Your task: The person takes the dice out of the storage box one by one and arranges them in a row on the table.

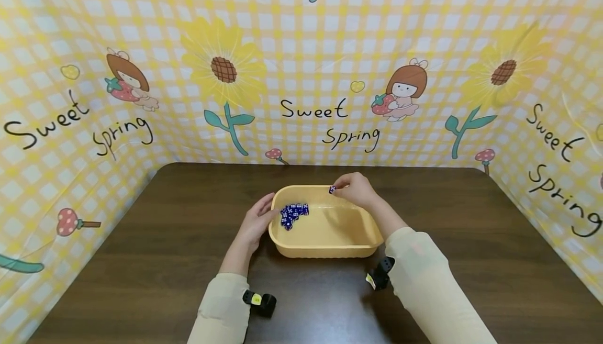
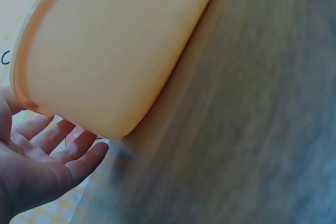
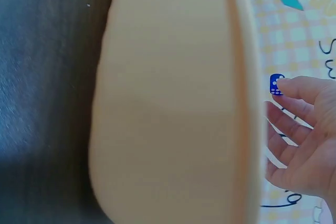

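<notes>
A pale yellow plastic basin sits on the dark wooden table. Inside, several blue dice with white dots cluster toward its left end. My left hand holds the left end of the basin, thumb over the rim and fingers along the outer wall, as the left wrist view also shows. Between thumb and forefinger, my right hand pinches one blue die near the far rim, above the basin's level floor. The other fingers of that hand are spread loosely below the die in the right wrist view.
Behind and on both sides of the table hangs a yellow checked cloth with sunflowers and lettering. Each wrist wears a small black camera, one on the left and one on the right, both near the basin's front side.
</notes>
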Tool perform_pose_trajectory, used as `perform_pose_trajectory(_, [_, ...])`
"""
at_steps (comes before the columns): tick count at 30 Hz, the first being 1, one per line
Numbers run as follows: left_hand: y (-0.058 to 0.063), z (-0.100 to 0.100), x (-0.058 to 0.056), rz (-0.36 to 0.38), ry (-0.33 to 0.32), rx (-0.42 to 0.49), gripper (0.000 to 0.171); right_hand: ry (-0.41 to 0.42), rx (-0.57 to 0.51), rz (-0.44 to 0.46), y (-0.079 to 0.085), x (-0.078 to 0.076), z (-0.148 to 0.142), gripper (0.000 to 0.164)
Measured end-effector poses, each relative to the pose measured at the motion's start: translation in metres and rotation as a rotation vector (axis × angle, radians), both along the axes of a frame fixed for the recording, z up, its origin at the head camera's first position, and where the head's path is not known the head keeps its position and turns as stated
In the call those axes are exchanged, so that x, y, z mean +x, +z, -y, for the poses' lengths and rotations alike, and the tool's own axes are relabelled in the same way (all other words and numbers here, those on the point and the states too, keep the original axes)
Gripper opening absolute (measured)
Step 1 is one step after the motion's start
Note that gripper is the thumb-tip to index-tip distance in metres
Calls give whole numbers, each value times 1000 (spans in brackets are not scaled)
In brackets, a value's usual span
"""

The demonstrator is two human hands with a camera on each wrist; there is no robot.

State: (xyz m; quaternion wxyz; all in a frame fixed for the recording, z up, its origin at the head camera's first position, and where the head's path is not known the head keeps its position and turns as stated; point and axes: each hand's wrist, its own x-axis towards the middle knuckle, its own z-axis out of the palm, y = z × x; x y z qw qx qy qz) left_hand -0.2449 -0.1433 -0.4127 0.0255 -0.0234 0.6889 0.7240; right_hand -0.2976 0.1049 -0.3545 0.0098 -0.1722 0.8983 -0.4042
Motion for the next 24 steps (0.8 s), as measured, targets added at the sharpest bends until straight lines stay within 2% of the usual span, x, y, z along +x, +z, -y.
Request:
perform_pose_trajectory(6, [0, 0, 0, 4, -1, 10, 46, 6, 19, -6, 17, 5, -3, 12])
perform_pose_trajectory(13, [-1, 0, -1, 7, -6, 15, 46, 13, 9, -56, 37, 13, -6, 12])
perform_pose_trajectory(24, [-1, 0, -1, 24, -7, 45, 46, 17, 41, -112, 53, 18, -29, 16])
